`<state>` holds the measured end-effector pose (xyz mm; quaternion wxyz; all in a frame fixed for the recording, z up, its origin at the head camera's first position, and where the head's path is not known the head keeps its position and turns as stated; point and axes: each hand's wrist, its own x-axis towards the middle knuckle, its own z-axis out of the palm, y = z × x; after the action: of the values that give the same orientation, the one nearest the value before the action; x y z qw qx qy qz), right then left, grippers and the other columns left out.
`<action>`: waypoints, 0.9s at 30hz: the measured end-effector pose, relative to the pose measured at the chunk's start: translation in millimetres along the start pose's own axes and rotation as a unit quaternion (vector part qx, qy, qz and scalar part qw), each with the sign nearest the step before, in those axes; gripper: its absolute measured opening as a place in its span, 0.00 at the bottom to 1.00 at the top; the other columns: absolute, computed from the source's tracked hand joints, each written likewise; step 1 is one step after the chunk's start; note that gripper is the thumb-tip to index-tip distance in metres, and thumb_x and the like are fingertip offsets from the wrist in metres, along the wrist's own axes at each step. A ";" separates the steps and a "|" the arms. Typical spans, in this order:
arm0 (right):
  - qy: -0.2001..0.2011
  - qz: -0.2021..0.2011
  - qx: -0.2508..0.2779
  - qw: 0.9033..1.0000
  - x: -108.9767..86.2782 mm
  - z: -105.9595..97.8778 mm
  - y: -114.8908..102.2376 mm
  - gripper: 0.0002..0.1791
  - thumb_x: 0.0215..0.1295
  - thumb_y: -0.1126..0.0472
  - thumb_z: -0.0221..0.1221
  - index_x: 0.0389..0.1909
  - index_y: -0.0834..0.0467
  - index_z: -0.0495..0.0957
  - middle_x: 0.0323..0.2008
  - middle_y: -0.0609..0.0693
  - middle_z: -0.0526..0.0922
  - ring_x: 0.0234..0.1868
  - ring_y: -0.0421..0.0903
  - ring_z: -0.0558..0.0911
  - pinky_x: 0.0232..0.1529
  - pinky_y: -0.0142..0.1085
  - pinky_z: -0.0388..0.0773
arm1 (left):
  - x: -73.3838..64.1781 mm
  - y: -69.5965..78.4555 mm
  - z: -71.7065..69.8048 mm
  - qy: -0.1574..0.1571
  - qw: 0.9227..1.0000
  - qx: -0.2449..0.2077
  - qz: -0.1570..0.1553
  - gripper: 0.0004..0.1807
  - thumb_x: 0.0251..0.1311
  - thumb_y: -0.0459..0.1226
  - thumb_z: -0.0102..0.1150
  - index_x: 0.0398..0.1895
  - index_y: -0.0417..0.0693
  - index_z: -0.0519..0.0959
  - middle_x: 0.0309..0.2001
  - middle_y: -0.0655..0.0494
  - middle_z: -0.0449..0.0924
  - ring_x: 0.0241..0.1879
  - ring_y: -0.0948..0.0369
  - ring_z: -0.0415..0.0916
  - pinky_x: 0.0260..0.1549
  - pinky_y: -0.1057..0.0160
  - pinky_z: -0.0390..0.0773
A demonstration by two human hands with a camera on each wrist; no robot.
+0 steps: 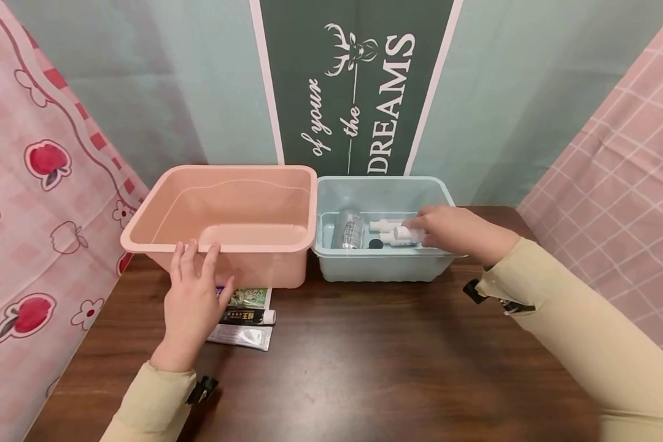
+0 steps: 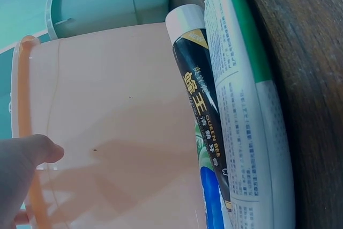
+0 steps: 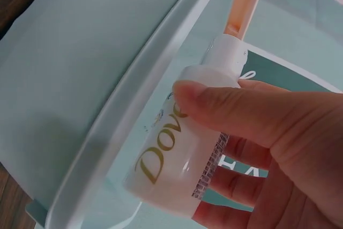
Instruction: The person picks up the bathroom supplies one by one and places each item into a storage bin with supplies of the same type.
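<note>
My left hand [image 1: 190,301] rests its fingertips on the front rim of the pink bin [image 1: 276,264], and its thumb [image 2: 47,149] lies near the outer wall. My right hand [image 1: 458,230] grips a small white Dove bottle [image 3: 177,138] between thumb and fingers, over the light blue bin [image 1: 387,268]. The bottle's white cap [image 1: 402,233] points left. Inside the blue bin are a clear bottle [image 1: 349,230], a round black cap [image 1: 376,244] and more white bottles [image 1: 383,226], partly behind the held one.
In front of the pink bin lie a green packet [image 1: 251,298], a black toothpaste tube [image 1: 245,316] and a silvery white tube [image 1: 248,336], partly behind my left hand. The bins stand side by side on a dark wooden table [image 1: 364,368]. Cloth hangs behind and at both sides.
</note>
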<state>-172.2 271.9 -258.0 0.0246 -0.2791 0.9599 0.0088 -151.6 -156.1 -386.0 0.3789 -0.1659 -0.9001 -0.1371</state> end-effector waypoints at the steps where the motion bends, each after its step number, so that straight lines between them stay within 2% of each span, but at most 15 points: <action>1: -0.005 0.002 -0.003 1.000 0.6 0.1 1.3 0.22 0.50 0.70 0.63 0.50 0.58 0.79 0.29 0.50 0.74 0.30 0.51 0.77 0.29 0.45 0.74 | 0.5 0.3 0.3 0.000 1.000 0.000 0.002 0.36 0.45 0.41 0.65 0.60 0.40 0.68 0.59 0.29 0.60 0.64 0.36 0.53 0.23 0.34 0.72; 8: -0.027 0.009 -0.002 1.000 6.7 -1.8 6.8 0.23 0.51 0.71 0.61 0.51 0.62 0.78 0.32 0.54 0.76 0.32 0.51 0.77 0.30 0.45 0.73 | 1.7 1.4 0.0 -0.011 1.000 0.002 0.004 0.37 0.44 0.41 0.67 0.61 0.40 0.67 0.60 0.29 0.59 0.64 0.36 0.52 0.26 0.34 0.73; 16: -0.048 0.000 0.014 0.999 13.1 -5.0 9.4 0.23 0.51 0.72 0.60 0.52 0.65 0.77 0.36 0.58 0.78 0.34 0.51 0.76 0.34 0.46 0.74 | -0.9 1.8 -1.0 -0.011 1.000 0.002 0.002 0.38 0.43 0.40 0.67 0.61 0.40 0.66 0.59 0.29 0.59 0.64 0.36 0.51 0.26 0.33 0.72; 20: -0.058 0.005 0.019 0.998 14.6 -5.6 12.1 0.23 0.51 0.72 0.61 0.52 0.65 0.77 0.35 0.57 0.77 0.34 0.52 0.77 0.36 0.47 0.75 | -0.1 2.4 -1.3 -0.013 1.000 0.002 0.001 0.38 0.43 0.40 0.67 0.61 0.40 0.66 0.60 0.29 0.59 0.65 0.36 0.51 0.25 0.34 0.73; 27: -0.069 -0.016 0.027 0.997 22.2 -3.8 20.1 0.23 0.50 0.74 0.60 0.51 0.68 0.76 0.33 0.58 0.78 0.33 0.52 0.76 0.36 0.46 0.75 | 1.0 3.9 -3.7 -0.023 1.000 0.006 -0.004 0.37 0.45 0.41 0.67 0.61 0.40 0.66 0.59 0.28 0.58 0.64 0.35 0.51 0.24 0.35 0.74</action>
<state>-201.9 276.9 -255.3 0.0982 -0.2923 0.9513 0.0022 -148.4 -153.8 -382.3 0.3583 -0.1631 -0.9101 -0.1294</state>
